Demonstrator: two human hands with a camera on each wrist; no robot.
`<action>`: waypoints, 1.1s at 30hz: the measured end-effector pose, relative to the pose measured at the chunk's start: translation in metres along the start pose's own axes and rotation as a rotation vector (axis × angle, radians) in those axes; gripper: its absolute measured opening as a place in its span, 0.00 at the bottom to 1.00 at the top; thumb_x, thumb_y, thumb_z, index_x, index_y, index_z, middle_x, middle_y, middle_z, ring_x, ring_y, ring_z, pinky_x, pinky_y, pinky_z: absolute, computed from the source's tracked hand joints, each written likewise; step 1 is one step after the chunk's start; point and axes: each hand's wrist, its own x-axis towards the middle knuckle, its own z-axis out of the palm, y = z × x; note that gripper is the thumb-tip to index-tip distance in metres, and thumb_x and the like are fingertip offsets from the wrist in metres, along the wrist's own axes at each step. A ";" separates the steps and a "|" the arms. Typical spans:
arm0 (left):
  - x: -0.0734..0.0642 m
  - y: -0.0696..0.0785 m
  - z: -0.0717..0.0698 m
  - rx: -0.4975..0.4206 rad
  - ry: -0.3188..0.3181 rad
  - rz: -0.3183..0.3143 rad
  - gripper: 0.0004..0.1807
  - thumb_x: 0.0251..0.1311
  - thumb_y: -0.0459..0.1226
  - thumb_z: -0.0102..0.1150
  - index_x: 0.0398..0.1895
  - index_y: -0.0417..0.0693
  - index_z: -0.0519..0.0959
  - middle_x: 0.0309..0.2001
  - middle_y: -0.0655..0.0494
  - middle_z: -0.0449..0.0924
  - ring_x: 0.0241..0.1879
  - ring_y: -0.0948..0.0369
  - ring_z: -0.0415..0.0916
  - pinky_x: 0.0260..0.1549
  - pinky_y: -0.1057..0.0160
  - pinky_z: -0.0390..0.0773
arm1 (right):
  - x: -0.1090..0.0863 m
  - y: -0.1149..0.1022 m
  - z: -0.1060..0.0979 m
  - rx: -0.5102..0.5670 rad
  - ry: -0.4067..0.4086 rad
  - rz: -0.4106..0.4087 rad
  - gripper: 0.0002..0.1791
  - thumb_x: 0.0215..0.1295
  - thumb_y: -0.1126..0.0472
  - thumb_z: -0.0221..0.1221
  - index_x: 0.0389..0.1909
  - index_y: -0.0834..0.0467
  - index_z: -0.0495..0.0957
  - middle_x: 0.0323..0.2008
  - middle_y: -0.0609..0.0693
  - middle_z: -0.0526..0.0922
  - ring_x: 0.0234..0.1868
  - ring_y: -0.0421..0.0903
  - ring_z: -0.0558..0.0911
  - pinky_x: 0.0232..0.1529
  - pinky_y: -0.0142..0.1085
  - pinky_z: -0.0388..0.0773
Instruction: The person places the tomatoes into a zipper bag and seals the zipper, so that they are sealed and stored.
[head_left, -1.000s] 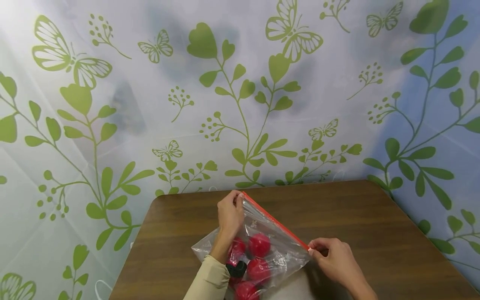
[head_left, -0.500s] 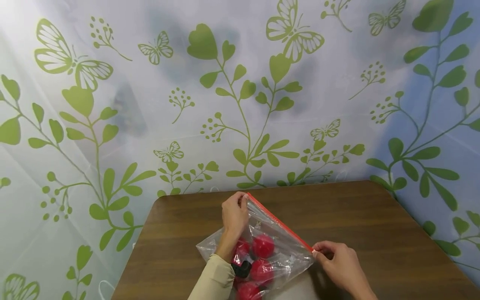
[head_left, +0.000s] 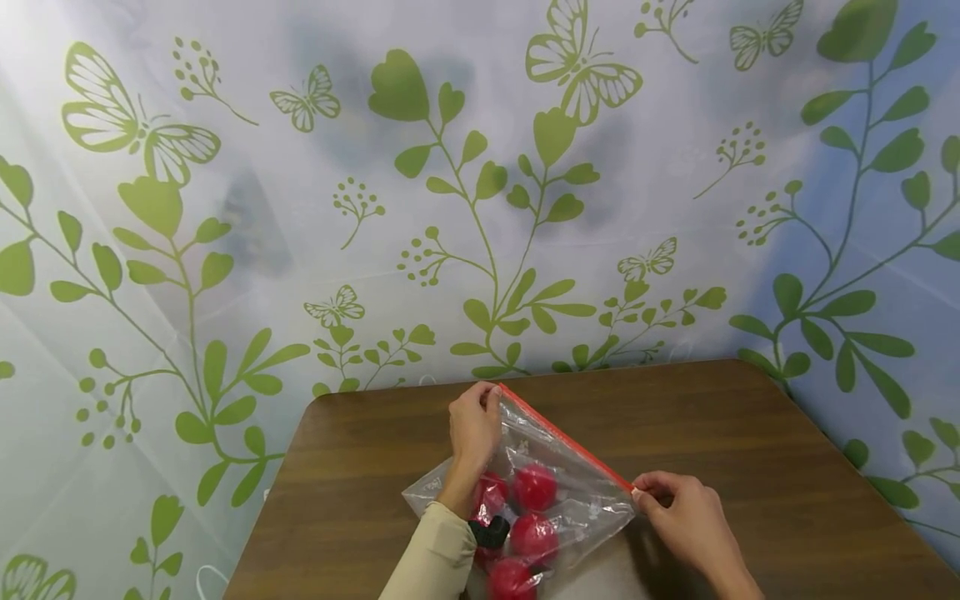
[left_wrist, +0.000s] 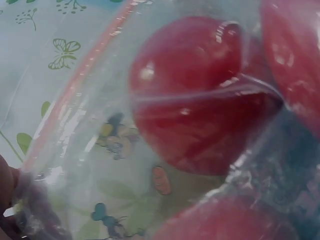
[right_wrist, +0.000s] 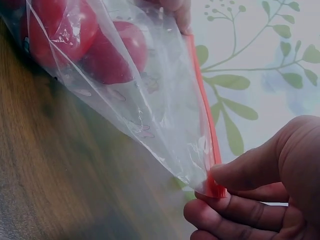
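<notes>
A clear zip bag (head_left: 577, 492) with a red zip strip (head_left: 564, 437) is stretched between my two hands above the table. Several round red balls (head_left: 535, 487) lie inside it; one ball (left_wrist: 185, 135) fills much of the left wrist view, behind creased plastic. My left hand (head_left: 474, 423) pinches the far end of the strip between thumb and fingers. At the near right end, my right hand (head_left: 686, 515) grips the other corner; in the right wrist view the thumb (right_wrist: 245, 172) presses the strip's end against the fingers. My left forearm hides part of the bag.
The brown wooden table (head_left: 375, 450) has rounded far corners. Behind it hangs a pale curtain (head_left: 450, 208) with green leaves and butterflies. A black device (head_left: 491, 532) sits at my left wrist, in front of the bag. A pale patch (head_left: 600, 571) shows below the bag.
Both hands and the bag have shifted slightly to the right. The red strip stays taut between them, and each hand keeps its pinch on its end.
</notes>
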 end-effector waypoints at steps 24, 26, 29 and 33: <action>-0.006 -0.026 0.007 0.071 -0.419 -0.005 0.24 0.76 0.33 0.56 0.70 0.32 0.77 0.64 0.32 0.84 0.65 0.35 0.82 0.65 0.36 0.81 | 0.017 0.018 0.021 -0.014 -0.050 0.063 0.06 0.69 0.56 0.69 0.42 0.51 0.91 0.34 0.41 0.90 0.38 0.42 0.83 0.39 0.41 0.77; -0.007 -0.029 0.007 0.083 -0.431 -0.014 0.24 0.75 0.33 0.57 0.70 0.32 0.77 0.64 0.32 0.84 0.65 0.35 0.82 0.64 0.36 0.81 | 0.018 0.021 0.023 -0.013 -0.050 0.058 0.06 0.68 0.56 0.70 0.42 0.52 0.91 0.34 0.41 0.90 0.37 0.42 0.82 0.38 0.42 0.76; -0.006 -0.032 0.006 0.084 -0.430 -0.022 0.25 0.75 0.34 0.59 0.71 0.33 0.76 0.61 0.33 0.85 0.62 0.37 0.84 0.62 0.36 0.82 | 0.021 0.023 0.027 -0.019 -0.038 0.055 0.05 0.68 0.56 0.70 0.41 0.51 0.91 0.33 0.41 0.90 0.36 0.42 0.82 0.38 0.42 0.76; -0.003 -0.033 0.002 0.049 -0.406 -0.035 0.27 0.75 0.35 0.60 0.73 0.34 0.74 0.59 0.33 0.85 0.60 0.38 0.84 0.62 0.35 0.82 | 0.026 0.026 0.030 -0.026 -0.023 0.049 0.06 0.69 0.56 0.69 0.42 0.51 0.91 0.34 0.41 0.90 0.37 0.43 0.82 0.38 0.42 0.75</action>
